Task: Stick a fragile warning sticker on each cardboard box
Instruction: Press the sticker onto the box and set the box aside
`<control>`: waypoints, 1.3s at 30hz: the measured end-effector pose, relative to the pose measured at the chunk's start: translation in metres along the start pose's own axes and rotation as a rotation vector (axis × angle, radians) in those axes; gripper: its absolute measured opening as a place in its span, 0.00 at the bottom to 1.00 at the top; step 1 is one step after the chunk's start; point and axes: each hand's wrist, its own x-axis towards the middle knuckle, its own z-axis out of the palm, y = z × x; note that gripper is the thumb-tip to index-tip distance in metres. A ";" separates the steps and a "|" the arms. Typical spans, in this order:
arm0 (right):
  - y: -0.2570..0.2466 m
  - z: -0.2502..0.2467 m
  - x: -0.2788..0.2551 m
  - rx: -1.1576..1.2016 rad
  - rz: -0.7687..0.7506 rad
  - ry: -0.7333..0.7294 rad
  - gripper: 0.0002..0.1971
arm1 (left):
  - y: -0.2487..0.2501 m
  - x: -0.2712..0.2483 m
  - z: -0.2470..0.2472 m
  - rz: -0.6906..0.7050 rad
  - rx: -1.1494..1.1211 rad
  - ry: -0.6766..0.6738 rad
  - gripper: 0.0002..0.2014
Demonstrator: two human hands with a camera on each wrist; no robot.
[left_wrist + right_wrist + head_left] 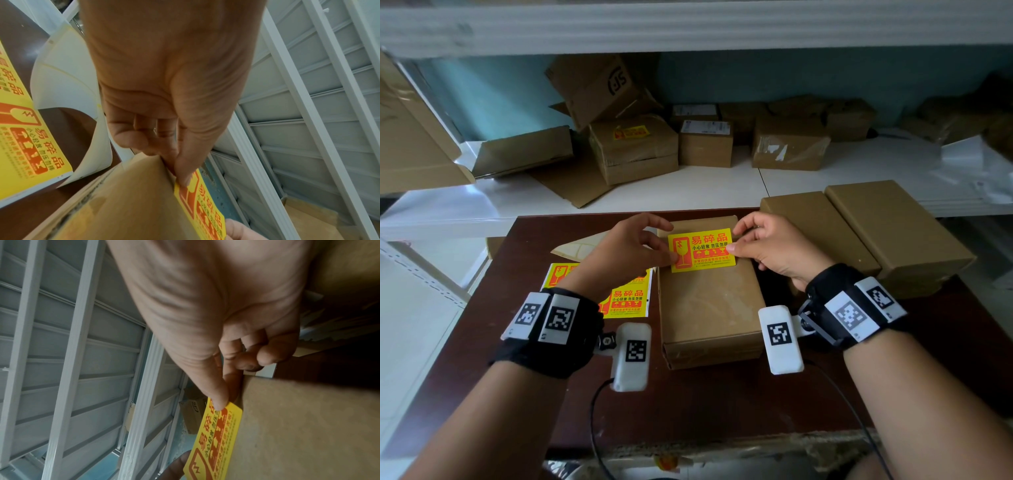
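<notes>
Sticker, a yellow paper rectangle with red print [701, 249], sits over the far end of the brown cardboard box [709, 301]. Left hand [627, 247] and right hand [774, 247] each pinch one end, probably so it goes down flat and straight.

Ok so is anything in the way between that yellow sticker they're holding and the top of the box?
Nothing visible. The left hand and right hand pinch the fragile sticker by its two ends just over the far end of the cardboard box, whose top there is bare cardboard.
</notes>
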 end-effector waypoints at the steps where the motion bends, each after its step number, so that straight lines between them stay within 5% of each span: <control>1: 0.000 0.000 0.000 -0.003 -0.002 0.000 0.12 | 0.000 0.000 0.000 0.003 0.009 -0.003 0.19; 25: 0.000 0.000 0.000 -0.024 -0.011 0.002 0.12 | -0.008 0.005 0.001 0.078 0.149 0.006 0.27; 34: 0.000 0.000 -0.001 -0.020 -0.003 0.003 0.12 | -0.008 0.007 0.002 0.084 0.186 0.040 0.55; 39: 0.001 0.000 0.000 -0.018 -0.001 0.006 0.11 | -0.007 0.006 -0.001 0.039 0.219 0.040 0.56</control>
